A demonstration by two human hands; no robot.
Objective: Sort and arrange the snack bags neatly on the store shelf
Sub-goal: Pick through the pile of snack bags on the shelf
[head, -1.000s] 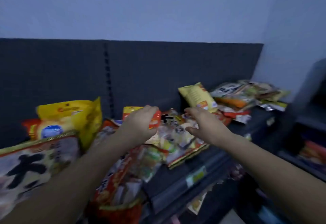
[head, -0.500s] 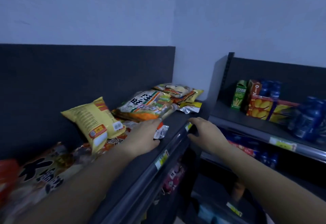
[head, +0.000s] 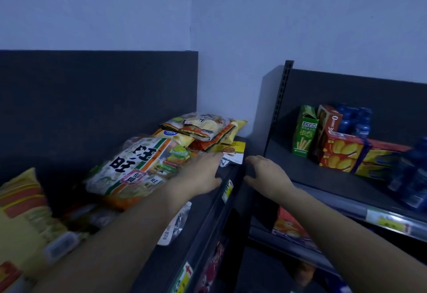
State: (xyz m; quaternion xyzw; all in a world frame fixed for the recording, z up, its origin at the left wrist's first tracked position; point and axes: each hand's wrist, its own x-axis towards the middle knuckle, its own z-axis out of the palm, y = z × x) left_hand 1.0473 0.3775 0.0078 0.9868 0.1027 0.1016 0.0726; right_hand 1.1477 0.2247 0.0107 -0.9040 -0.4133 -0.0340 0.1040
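Observation:
Snack bags lie in a loose heap on the dark top shelf (head: 203,219). A big white and green rice-cracker bag (head: 136,168) lies flat in the middle. Behind it, several yellow and orange bags (head: 205,128) are stacked in the corner. A small yellow pouch (head: 232,150) sits at the shelf's right end. My left hand (head: 198,172) reaches over the shelf with straight fingers, fingertips near that pouch, holding nothing. My right hand (head: 265,175) hovers past the shelf's right end, fingers loosely bent, empty. A yellow bag (head: 20,205) lies at the far left.
A second shelf unit (head: 323,191) stands to the right, with a green box (head: 303,131), orange boxes (head: 342,154) and blue bottles (head: 411,177). Price tags (head: 227,191) line the shelf edges. More bags sit on lower shelves. The wall corner is behind.
The view has swung right along the shelf. Both hands moved right, from the middle heap to the shelf's right end, and the neighbouring shelf unit came into sight.

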